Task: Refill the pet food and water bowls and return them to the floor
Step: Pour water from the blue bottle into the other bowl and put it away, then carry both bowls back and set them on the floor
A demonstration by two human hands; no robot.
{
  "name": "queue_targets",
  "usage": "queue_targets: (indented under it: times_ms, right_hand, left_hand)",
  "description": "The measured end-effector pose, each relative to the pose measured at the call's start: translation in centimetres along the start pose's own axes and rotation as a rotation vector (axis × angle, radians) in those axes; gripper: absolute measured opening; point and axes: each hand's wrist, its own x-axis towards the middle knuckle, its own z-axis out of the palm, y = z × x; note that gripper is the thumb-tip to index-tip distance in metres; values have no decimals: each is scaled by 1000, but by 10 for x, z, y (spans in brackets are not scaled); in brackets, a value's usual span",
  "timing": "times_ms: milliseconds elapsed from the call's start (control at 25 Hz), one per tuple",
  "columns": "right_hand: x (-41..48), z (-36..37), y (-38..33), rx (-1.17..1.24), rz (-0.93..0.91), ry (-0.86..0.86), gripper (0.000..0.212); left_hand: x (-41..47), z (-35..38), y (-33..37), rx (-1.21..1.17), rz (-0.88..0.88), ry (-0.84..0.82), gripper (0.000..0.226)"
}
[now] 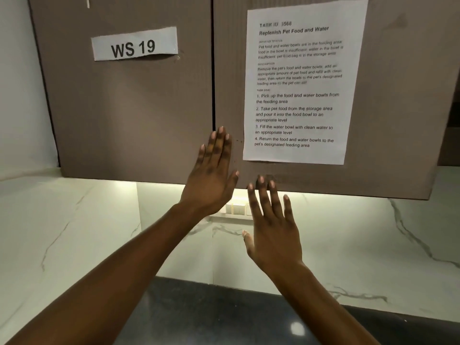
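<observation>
No bowl, food bag or water source is in view. My left hand is raised in front of the brown wall cabinet, fingers spread and pointing up, holding nothing. My right hand is raised a little lower and to the right, below the cabinet's bottom edge, fingers apart and empty. Both show their backs to the camera.
Two brown cabinet doors fill the upper view, with a "WS 19" label on the left door and a printed task sheet on the right. Below are a lit marble backsplash, wall switches and a dark countertop.
</observation>
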Motion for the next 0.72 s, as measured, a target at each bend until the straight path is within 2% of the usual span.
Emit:
queue_targets:
  times_ms: [160,280,360,480,560,600,640,720]
  right_hand:
    - [-8,-6,6,55,-51,-13,112]
    - [-46,8,13,309,-66,1,99]
    - [-96,30,19,487,4,-132,96]
    - [-181,71,20,598,142,-498,95]
    - [-225,101,14,612,177,-681,92]
    - [-243,114,9,621,185,-751,91]
    - [-257,126,6,629,200,-814,88]
    - [-278,147,1,653,288,-910,84]
  left_hand:
    - [-20,-18,2,-126,17,-109,74]
    - [-79,-10,4,-303,-26,-111,71]
    - [-148,13,4,-383,-115,-123,69]
    - [-262,61,-2,-521,-508,-359,64]
    - [-324,86,-10,-473,-746,-586,64]
    - [-350,96,-15,-399,-809,-682,65]
    - [-373,103,-21,-325,-867,-742,67]
    - [-410,108,-32,-241,-1061,-742,73]
